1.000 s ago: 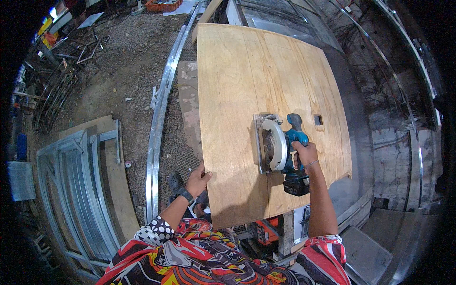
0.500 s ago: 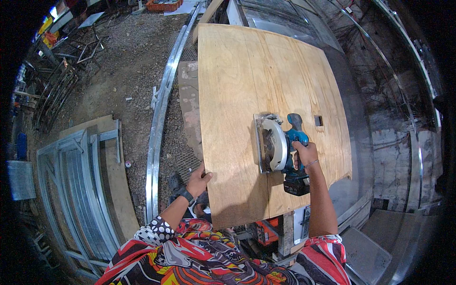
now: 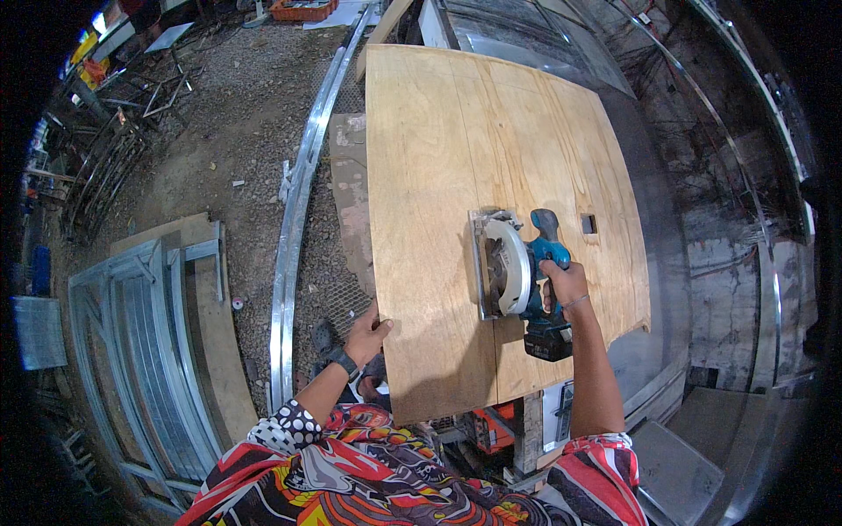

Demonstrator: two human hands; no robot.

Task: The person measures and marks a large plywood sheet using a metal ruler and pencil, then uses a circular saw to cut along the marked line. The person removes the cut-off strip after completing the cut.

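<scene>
Near-standstill: over the last second I log no clear shift of the circular saw (image 3: pixel 519 272) on the plywood board (image 3: pixel 421 175).
Saw sits flat on the board's near half, about midway across; the right hand (image 3: pixel 566 282) is wrapped round its rear handle, as before. A thin dark line (image 3: pixel 496 368) runs from the saw to the board's near edge; cut or marking, I cannot tell. The left hand (image 3: pixel 364 335) stays at the board's left edge, thumb against it, but I cannot tell whether the part-hidden fingers pinch from below. With both hands this steady, I judge the sawing paused or creeping; blade motion does not read from my remote post.
</scene>
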